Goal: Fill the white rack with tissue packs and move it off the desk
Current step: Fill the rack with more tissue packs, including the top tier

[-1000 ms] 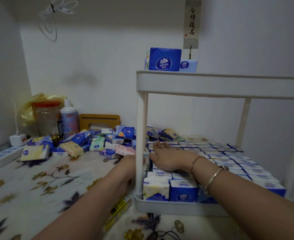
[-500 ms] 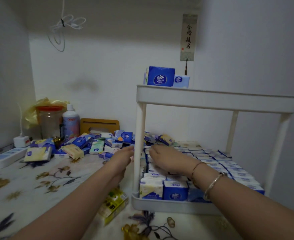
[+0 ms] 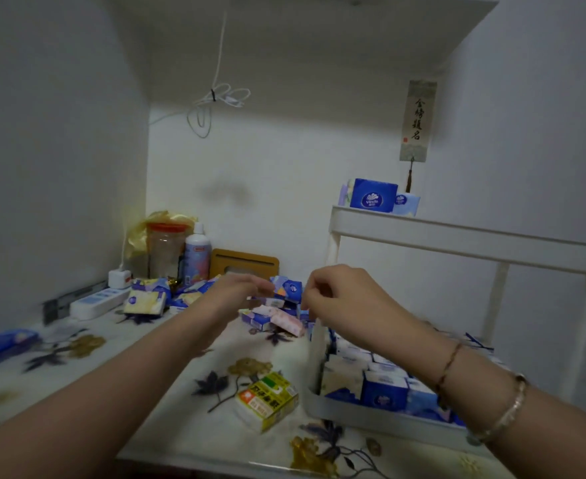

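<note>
While your two hands meet above the desk, the scene stands as follows.

Desk [image 3: 77, 382]: pale cover printed with dark leaves and yellow flowers; it carries everything listed below.

White rack [image 3: 457, 236]: it stands on your right half of the desk, against the right wall. Two tiers on slim white posts, with shallow rims. The frame is plain white plastic.

Lower tier: packed with tissue packs [image 3: 383, 388] standing on edge in tight rows, mostly blue and white, one cream pack at the front left corner. Your right forearm hides part of the rows.

Upper tier: a large blue pack [image 3: 372, 199] stands near its left end, with a paler small pack just beside it on the right.

Loose pile [image 3: 274, 319]: blue, pink and cream packs lie heaped on the desk to the left of the rack, near the back wall.

Yellow box [image 3: 267, 399]: it lies flat on the desk, just beside the rack's front left corner.

Left hand [image 3: 239, 292]: raised over the pile, your fingertips pinch the left edge of a small blue pack [image 3: 288, 288].

Right hand [image 3: 343, 295]: fingers curled, tips at the right edge of the same small blue pack; whether they actually grip it you cannot tell here.

Small blue pack: held in the air between your hands, above the pile, apart from the rack.
</note>
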`<move>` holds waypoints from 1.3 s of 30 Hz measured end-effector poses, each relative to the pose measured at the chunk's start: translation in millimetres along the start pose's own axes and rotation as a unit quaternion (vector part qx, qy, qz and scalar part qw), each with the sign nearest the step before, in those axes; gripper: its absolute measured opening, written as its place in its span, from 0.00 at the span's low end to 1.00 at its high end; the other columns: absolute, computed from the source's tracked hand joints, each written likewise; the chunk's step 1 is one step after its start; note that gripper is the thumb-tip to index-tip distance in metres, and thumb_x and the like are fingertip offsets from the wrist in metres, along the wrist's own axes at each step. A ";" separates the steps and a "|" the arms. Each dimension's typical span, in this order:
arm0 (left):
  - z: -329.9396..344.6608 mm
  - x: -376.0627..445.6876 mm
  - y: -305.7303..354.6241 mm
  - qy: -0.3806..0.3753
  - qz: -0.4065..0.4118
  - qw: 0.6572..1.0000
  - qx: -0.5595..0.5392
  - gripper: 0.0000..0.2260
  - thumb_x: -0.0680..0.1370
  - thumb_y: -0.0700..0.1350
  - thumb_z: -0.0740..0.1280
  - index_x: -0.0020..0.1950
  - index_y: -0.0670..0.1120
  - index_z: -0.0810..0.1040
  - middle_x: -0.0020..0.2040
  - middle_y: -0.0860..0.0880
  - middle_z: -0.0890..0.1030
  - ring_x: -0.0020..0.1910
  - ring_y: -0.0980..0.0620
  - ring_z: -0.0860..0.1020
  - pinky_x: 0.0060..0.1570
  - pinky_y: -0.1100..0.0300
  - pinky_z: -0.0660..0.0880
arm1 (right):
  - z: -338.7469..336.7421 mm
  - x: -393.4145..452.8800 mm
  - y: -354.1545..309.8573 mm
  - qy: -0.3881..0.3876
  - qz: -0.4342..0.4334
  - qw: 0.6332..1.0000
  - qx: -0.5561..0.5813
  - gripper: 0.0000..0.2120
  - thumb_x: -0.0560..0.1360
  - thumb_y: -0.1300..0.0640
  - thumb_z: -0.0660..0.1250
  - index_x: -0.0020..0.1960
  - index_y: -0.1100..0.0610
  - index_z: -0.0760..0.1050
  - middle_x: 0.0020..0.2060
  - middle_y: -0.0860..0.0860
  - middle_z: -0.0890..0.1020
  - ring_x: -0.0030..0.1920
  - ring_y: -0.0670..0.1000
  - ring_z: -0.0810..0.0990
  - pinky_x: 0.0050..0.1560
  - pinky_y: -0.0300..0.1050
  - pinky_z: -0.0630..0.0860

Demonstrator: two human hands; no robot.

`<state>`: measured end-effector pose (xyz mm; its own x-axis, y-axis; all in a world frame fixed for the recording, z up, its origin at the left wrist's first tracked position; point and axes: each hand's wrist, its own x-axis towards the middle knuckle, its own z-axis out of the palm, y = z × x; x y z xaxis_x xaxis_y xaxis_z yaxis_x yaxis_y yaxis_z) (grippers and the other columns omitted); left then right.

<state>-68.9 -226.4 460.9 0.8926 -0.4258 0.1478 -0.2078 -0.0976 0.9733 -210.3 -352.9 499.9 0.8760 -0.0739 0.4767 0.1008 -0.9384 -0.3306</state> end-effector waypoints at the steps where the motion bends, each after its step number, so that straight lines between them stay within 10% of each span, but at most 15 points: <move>1: -6.5 -1.3 -2.1 0.014 0.015 1.000 0.004 0.10 0.79 0.38 0.61 0.51 0.44 0.82 0.52 0.50 0.82 0.52 0.54 0.78 0.47 0.61 0.69 | 4.9 3.2 -7.0 -0.002 -0.009 1.000 0.004 0.12 0.75 0.54 0.58 0.43 0.57 0.78 0.37 0.53 0.83 0.38 0.51 0.81 0.42 0.51 0.78; 8: -87.8 -0.2 -69.7 0.172 0.024 0.973 0.149 0.14 0.77 0.34 0.57 0.50 0.44 0.81 0.54 0.48 0.80 0.50 0.52 0.76 0.42 0.62 0.71 | 92.7 57.3 -35.5 -0.072 -0.032 0.996 0.038 0.10 0.77 0.52 0.58 0.46 0.57 0.74 0.43 0.53 0.80 0.40 0.51 0.78 0.36 0.45 0.71; 15: -155.2 5.3 -142.6 0.257 0.016 0.890 0.377 0.15 0.76 0.43 0.63 0.63 0.50 0.74 0.61 0.49 0.78 0.58 0.49 0.75 0.59 0.53 0.71 | 199.3 118.9 -41.7 -0.130 0.019 0.990 0.057 0.08 0.77 0.53 0.61 0.51 0.57 0.73 0.49 0.54 0.78 0.49 0.53 0.76 0.48 0.49 0.73; 23: -178.3 85.4 -170.4 0.269 0.044 0.884 0.380 0.34 0.71 0.53 0.68 0.75 0.50 0.61 0.73 0.47 0.66 0.70 0.46 0.65 0.69 0.49 0.64 | 274.3 189.3 -31.0 -0.076 0.001 0.995 0.062 0.12 0.75 0.62 0.60 0.59 0.57 0.72 0.60 0.55 0.74 0.62 0.55 0.71 0.60 0.49 0.72; 28: -188.9 138.3 -185.4 0.194 0.008 0.884 0.425 0.37 0.74 0.54 0.66 0.78 0.56 0.50 0.79 0.50 0.42 0.77 0.41 0.47 0.74 0.46 0.51 | 295.8 224.6 -24.0 -0.085 -0.046 0.994 0.046 0.20 0.74 0.65 0.59 0.64 0.54 0.68 0.62 0.54 0.71 0.64 0.55 0.67 0.63 0.50 0.69; 33: -204.7 149.9 -188.7 0.210 0.049 0.887 0.408 0.28 0.67 0.54 0.66 0.67 0.52 0.70 0.64 0.49 0.72 0.63 0.48 0.70 0.60 0.54 0.68 | 306.3 256.6 -17.9 -0.170 -0.086 0.981 -0.020 0.35 0.71 0.59 0.64 0.75 0.50 0.55 0.74 0.51 0.61 0.76 0.56 0.51 0.75 0.55 0.52; 39: -214.6 138.6 -174.2 0.318 0.016 0.935 0.153 0.17 0.71 0.51 0.73 0.53 0.49 0.69 0.43 0.53 0.77 0.40 0.59 0.75 0.36 0.62 0.70 | 319.3 291.1 -26.9 -0.167 -0.078 0.982 -0.050 0.36 0.73 0.44 0.65 0.76 0.50 0.53 0.68 0.57 0.68 0.72 0.61 0.59 0.71 0.58 0.58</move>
<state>176.9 -75.3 349.5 0.9212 0.1798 0.3451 -0.2556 -0.3891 0.8850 192.6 -241.4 387.4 0.9609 0.1727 0.2166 0.2143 -0.9589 -0.1860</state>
